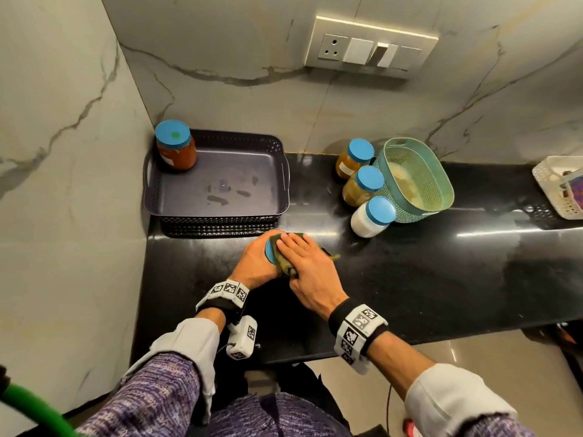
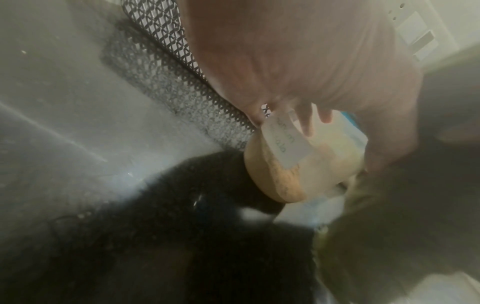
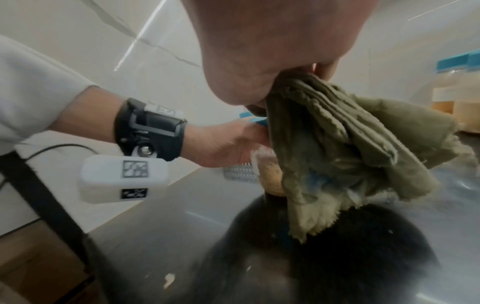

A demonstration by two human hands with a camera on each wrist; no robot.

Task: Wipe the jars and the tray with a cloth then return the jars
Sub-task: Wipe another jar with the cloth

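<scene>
Wiping midway, I'd judge: left hand (image 1: 252, 263) wraps blue-lidded glass jar (image 1: 270, 250) on black desk (image 1: 410, 272), right hand (image 1: 310, 272) clutches olive-green cloth (image 1: 285, 263) against lid. Red-filled jar (image 1: 175, 146) sits in dark perforated plastic tray (image 1: 217, 212); three more jars (image 1: 362, 186) wait outside. Only left wrist view shows held jar's paper label (image 2: 285, 144).

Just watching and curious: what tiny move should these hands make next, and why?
Probably slide the cloth across the rest of the blue lid: the right hand holds it over only part, with blue showing beside it, while the left hand grips the jar on the counter.
</scene>
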